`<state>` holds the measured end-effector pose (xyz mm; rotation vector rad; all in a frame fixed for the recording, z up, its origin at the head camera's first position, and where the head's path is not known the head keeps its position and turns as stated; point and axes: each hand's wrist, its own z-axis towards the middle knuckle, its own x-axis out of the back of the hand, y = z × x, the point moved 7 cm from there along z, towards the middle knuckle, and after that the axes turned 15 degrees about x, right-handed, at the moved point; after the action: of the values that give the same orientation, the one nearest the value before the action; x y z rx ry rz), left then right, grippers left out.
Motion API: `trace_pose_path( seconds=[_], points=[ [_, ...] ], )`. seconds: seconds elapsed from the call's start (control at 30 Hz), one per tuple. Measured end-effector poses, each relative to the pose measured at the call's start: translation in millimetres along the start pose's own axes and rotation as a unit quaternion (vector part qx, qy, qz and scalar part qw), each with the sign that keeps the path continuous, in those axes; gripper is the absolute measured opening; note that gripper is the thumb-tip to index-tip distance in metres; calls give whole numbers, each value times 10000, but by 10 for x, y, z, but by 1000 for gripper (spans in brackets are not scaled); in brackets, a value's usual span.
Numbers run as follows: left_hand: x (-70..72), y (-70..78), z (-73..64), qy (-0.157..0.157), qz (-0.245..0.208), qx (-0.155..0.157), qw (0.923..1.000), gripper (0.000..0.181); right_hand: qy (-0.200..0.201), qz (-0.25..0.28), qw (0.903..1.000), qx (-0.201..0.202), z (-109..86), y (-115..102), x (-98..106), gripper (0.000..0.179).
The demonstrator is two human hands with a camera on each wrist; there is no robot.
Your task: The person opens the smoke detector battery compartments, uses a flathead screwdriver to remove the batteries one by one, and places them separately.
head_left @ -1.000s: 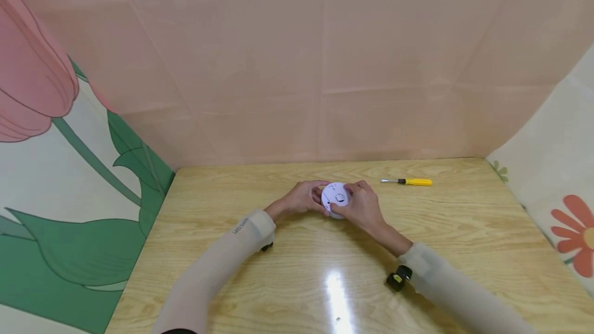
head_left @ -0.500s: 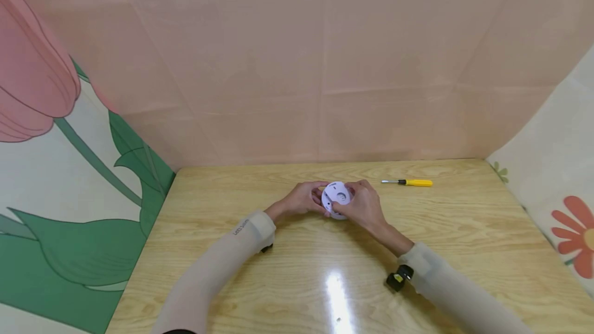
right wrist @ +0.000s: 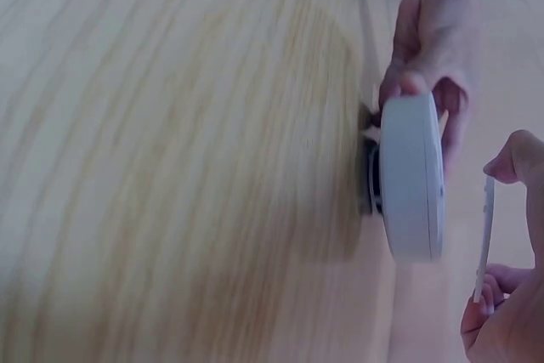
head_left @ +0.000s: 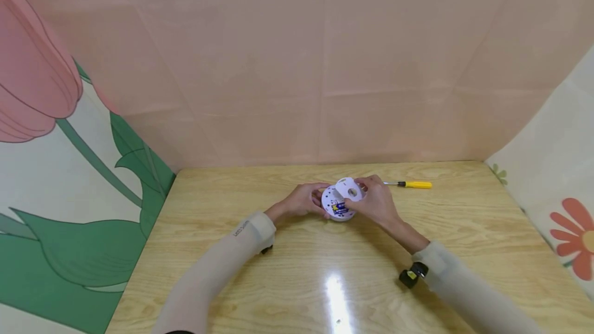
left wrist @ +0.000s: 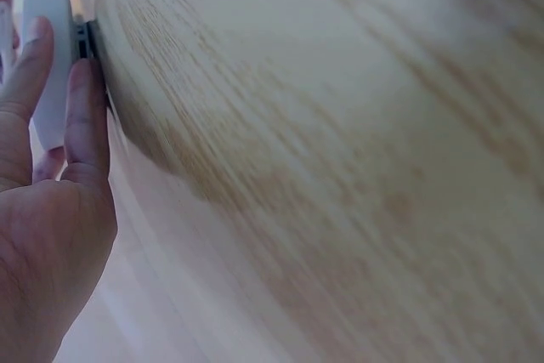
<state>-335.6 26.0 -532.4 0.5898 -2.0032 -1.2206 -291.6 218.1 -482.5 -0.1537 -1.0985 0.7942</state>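
Note:
A round white device rests on the wooden table, its top opened up to show blue and yellow batteries inside. My left hand grips its left side, fingers and thumb spread around the rim. In my right hand, a thin white battery cover with a round hole is pinched between thumb and fingers, tilted above the device. The right wrist view shows a gap between this cover and the thick device body. Some dark part shows under the body, on its table side.
A yellow-handled screwdriver lies to the right, its shaft tip behind my right hand. The wooden table ends at a pink cloth backdrop. Flower-printed cloth hangs along the left, with more at the right.
The cover has come off the device, lifted up and right by my right hand, and the batteries are now visible. My left hand stays in place on the rim.

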Motion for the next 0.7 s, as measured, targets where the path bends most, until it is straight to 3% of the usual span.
trace_pose_path(
  seconds=[0.23,0.7],
  points=[
    [-6,9,3,-70,-128,64,9999,89,-270,-80,9996,-76,-38,164,160,65],
    [-16,-5,23,-7,-145,187,9997,91,-162,-352,9969,684,-152,416,489,58]
  ],
)
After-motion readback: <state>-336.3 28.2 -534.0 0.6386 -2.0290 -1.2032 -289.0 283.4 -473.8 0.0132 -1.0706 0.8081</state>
